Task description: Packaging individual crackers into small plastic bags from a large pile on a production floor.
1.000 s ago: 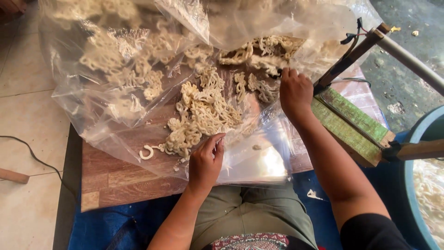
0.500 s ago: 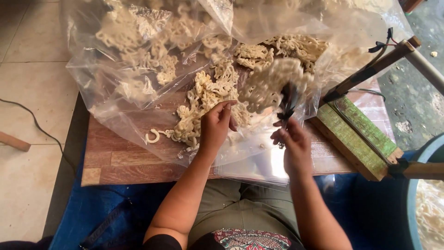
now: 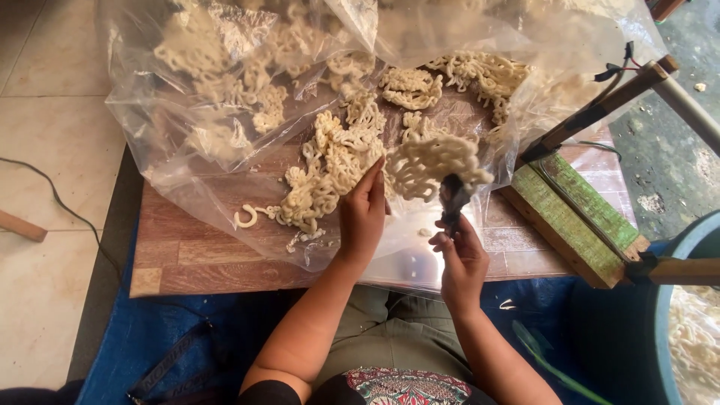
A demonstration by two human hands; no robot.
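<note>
A big clear plastic bag (image 3: 187,172) lies open on a brown wooden board (image 3: 187,255), and pale curly noodle-like crackers (image 3: 330,165) spill out of it. My left hand (image 3: 363,214) rests with flat fingers against the near heap of crackers. Just to its right, my right hand (image 3: 457,259) pinches the dark edge of a small clear plastic bag (image 3: 452,196). One round curly cracker (image 3: 435,165) sits at that bag's top, half inside it.
A green-and-wood frame with a slanted handle (image 3: 592,225) stands at the right. A blue tub (image 3: 686,322) with more pale crackers sits at the lower right. Blue tarp (image 3: 195,330) covers the floor by my knees; a black cable (image 3: 52,195) crosses the tiles at left.
My right hand has come back from the far pile to the near edge with a small bag and a cracker. My left hand has slid up against the heap.
</note>
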